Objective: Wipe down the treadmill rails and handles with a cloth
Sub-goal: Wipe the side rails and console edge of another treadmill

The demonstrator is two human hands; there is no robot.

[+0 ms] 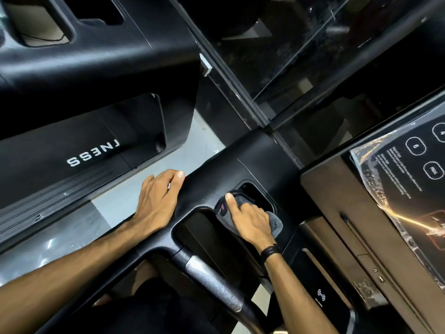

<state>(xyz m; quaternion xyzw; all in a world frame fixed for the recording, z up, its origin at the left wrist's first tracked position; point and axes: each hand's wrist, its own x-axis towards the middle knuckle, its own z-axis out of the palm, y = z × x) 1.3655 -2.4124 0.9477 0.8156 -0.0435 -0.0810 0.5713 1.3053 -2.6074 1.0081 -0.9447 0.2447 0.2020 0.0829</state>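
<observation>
A black treadmill handle frame (212, 169) crosses the middle of the head view. My left hand (157, 201) rests flat on its outer edge, fingers straight. My right hand (250, 220) presses a dark grey cloth (224, 209) into a recessed pocket (257, 191) of the frame, index finger stretched forward over the cloth. Most of the cloth lies hidden under the hand. A silver grip sensor bar (212, 280) runs down from the frame toward the bottom.
The console (409, 189), with plastic film over its buttons, fills the right side. A second black treadmill (84, 150) with white lettering stands at the left. Pale floor (199, 141) shows between the two machines. Dark glass partitions (301, 68) lie ahead.
</observation>
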